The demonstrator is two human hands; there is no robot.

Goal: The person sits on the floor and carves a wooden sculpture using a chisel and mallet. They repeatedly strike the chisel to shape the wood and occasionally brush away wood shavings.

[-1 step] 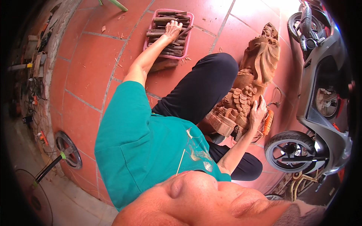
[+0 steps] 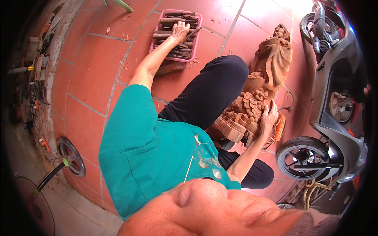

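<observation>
My left hand (image 2: 180,32) is at a pink plastic basket (image 2: 199,21) filled with dark stick-like tools (image 2: 173,20). Its fingers are bent down among them; what they grip, if anything, is hidden. One longer dark stick (image 2: 194,33) slants out to the right beside this hand. A brown carved wooden statue (image 2: 271,63), with a draped robe and rounded, coin-like carving low down, lies to the right of my bent knee. My right hand (image 2: 268,117) rests on the lower right side of the statue, fingers stretched and apart.
Right of the statue lie an orange object (image 2: 280,126) and a dark cord (image 2: 290,103). A grey motorbike (image 2: 334,90) with its wheel (image 2: 303,157) stands along the right. A wooden block (image 2: 171,67) sits by the basket. Wood chips dot the red tiles. A round black base (image 2: 71,156) stands left.
</observation>
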